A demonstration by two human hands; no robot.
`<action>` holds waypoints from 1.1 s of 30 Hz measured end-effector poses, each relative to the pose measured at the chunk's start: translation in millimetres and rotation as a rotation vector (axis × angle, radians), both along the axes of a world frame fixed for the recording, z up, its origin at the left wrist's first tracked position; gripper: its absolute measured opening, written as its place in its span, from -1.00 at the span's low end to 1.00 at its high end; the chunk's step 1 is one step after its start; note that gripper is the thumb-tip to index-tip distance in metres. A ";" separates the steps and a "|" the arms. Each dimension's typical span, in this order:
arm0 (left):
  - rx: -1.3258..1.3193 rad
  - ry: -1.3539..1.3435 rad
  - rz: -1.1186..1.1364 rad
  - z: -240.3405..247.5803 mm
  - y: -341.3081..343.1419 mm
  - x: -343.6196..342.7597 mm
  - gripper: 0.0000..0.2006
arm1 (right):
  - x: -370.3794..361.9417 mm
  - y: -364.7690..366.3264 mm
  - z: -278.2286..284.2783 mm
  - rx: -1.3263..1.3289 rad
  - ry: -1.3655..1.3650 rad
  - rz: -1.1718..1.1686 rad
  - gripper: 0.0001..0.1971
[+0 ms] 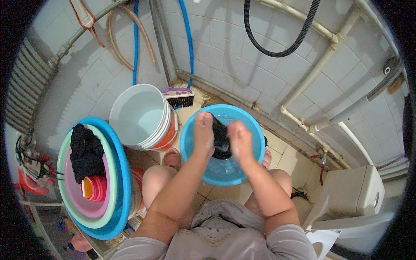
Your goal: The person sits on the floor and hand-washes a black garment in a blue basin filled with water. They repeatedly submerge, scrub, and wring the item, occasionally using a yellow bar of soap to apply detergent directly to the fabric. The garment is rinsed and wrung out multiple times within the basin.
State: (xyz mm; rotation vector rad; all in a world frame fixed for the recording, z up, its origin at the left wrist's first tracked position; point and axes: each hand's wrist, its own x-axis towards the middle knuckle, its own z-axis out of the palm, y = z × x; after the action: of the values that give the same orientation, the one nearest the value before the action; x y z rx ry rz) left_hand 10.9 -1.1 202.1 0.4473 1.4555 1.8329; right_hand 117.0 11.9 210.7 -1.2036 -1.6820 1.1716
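Note:
Between my legs stands a round blue basin (225,177) with water in it. Over its middle, a wet black cloth (221,141) stretches between my two hands. My left hand (203,134) is closed on the cloth's left side. My right hand (240,139), slightly smeared by motion, grips the right side. The lower part of the cloth hangs into the basin, close to the water. What kind of garment it is, I cannot tell.
A white bucket (143,115) of water stands left of the basin, with a purple broom (180,96) behind. Further left, stacked basins (111,203) hold black cloth (86,149) and a pink-red item (97,188). Pipes (320,65) line the wall; a white tank (346,190) stands right.

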 end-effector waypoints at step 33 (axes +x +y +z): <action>0.250 -0.468 -0.407 68.9 -16.2 -17.8 -0.74 | 10.8 17.7 -51.8 -0.234 -0.327 0.778 -0.51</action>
State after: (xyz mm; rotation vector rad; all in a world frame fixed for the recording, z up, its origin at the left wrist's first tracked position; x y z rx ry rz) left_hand -6.9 -17.3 271.0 0.3693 0.7601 1.6463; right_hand 127.8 29.6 158.9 -0.9153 -2.4332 1.7330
